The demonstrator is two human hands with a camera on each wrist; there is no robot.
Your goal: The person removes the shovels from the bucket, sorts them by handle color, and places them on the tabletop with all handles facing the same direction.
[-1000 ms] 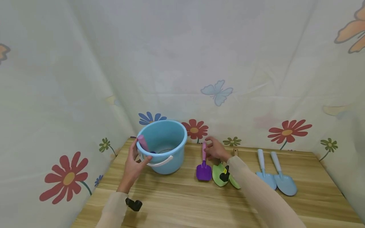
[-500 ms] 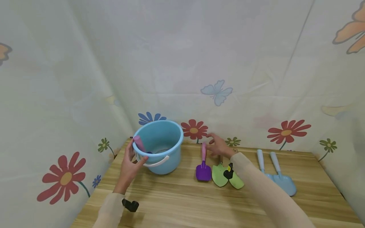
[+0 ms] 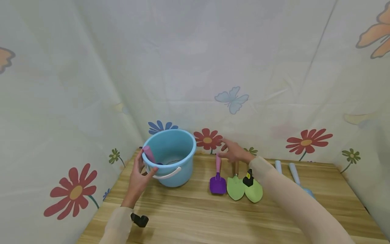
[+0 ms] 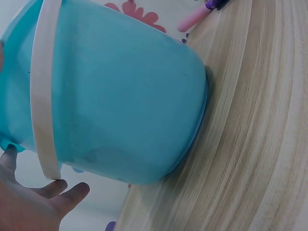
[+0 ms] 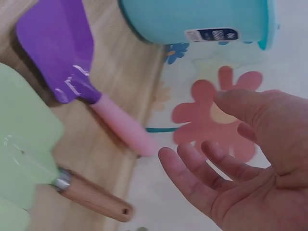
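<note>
A light blue bucket [image 3: 179, 173] stands on the left of the table, a pink handle [image 3: 148, 154] leaning inside it. My left hand [image 3: 138, 181] holds its rim at the near left, thumb toward the front and fingers round the side. My right hand [image 3: 236, 151] hovers beside the pink handle end of a purple shovel [image 3: 217, 185]. In the right wrist view its fingers are loosely bent, apart from the shovel [image 5: 65, 53] and holding nothing. Two green trowels [image 3: 235, 188] with wooden handles lie to the right of the purple shovel, partly under my right wrist.
Two light blue shovels [image 3: 295, 173] lie farther right, mostly behind my right sleeve. A pale cloth backdrop [image 3: 182, 61] printed with flowers and butterflies rises behind the wooden table [image 3: 189, 220]. A white bucket handle [image 4: 42, 86] hangs against the bucket's outside.
The bucket shifted slightly left with my left hand on it, then stayed put. My right hand moved a little up and right, away from the purple shovel's handle.
</note>
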